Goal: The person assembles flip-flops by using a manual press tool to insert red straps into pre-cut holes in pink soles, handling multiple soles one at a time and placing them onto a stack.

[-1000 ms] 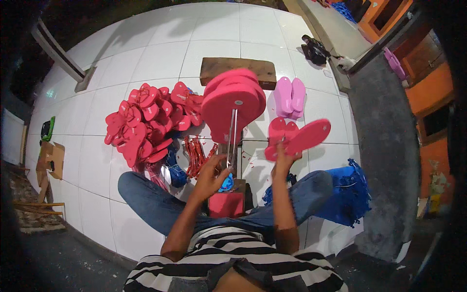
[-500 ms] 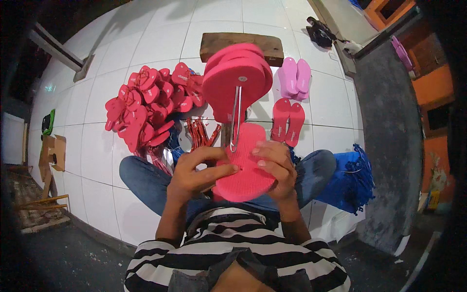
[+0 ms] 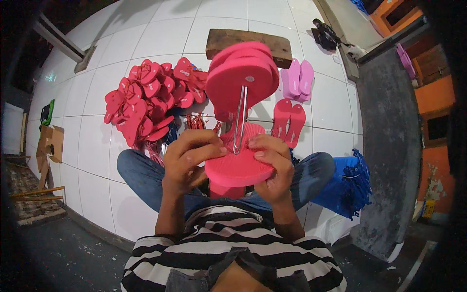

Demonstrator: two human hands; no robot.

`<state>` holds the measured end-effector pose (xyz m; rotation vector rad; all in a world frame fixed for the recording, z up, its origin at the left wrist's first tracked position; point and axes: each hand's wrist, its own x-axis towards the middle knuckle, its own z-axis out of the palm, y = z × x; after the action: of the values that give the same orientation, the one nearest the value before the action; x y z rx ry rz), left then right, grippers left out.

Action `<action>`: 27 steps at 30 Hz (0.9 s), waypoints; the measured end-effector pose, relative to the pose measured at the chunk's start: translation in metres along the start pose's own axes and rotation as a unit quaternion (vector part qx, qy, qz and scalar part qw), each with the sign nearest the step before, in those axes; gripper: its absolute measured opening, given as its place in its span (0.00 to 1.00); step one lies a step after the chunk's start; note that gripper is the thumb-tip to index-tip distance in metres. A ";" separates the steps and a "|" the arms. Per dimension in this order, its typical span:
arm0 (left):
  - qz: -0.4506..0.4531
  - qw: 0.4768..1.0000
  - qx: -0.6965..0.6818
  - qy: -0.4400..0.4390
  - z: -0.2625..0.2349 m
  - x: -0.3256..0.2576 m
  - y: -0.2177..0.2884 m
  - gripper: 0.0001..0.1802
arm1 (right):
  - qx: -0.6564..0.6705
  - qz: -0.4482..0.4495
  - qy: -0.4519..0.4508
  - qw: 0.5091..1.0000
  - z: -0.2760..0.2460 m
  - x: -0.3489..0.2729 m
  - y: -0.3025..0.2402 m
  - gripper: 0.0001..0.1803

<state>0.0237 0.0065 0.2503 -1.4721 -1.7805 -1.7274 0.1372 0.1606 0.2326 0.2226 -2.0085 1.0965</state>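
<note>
Both my hands grip one pink flip-flop sole (image 3: 238,171) in front of my lap, its textured face up. My left hand (image 3: 187,160) is closed on its left edge, and my right hand (image 3: 275,168) is closed on its right edge. Over the sole extends a long bent metal rod (image 3: 242,119), its looped end at or against the sole's surface; whether it passes through, I cannot tell. Several pink soles (image 3: 237,80) are stacked at the rod's far end, beside a wooden block (image 3: 249,43).
To the left lies a heap of red flip-flops (image 3: 146,97); red straps (image 3: 196,121) lie nearer me. A red sole pair (image 3: 288,122) and a pink-purple pair (image 3: 297,80) rest at the right. A blue strap bundle (image 3: 343,187) is beside my right knee.
The held sole has tilted, so its near edge now shows, and my left fingers have shifted onto its left side. The whole view has turned slightly.
</note>
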 end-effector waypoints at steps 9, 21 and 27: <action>-0.196 0.977 -0.086 -0.001 0.001 0.026 0.025 0.17 | -0.022 0.137 0.010 0.990 -0.001 0.015 -0.022 0.24; -0.314 0.922 -0.175 0.143 0.012 0.038 0.014 0.25 | 0.001 0.216 0.061 0.974 0.007 0.031 0.001 0.61; -0.278 0.952 -0.011 0.126 0.010 0.048 -0.009 0.40 | 0.052 0.239 0.092 0.965 0.011 0.042 0.021 0.61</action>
<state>-0.0006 0.0396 0.2788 -0.7353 -2.1620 -2.0715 0.0931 0.1743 0.2471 -0.3197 -1.8827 1.4619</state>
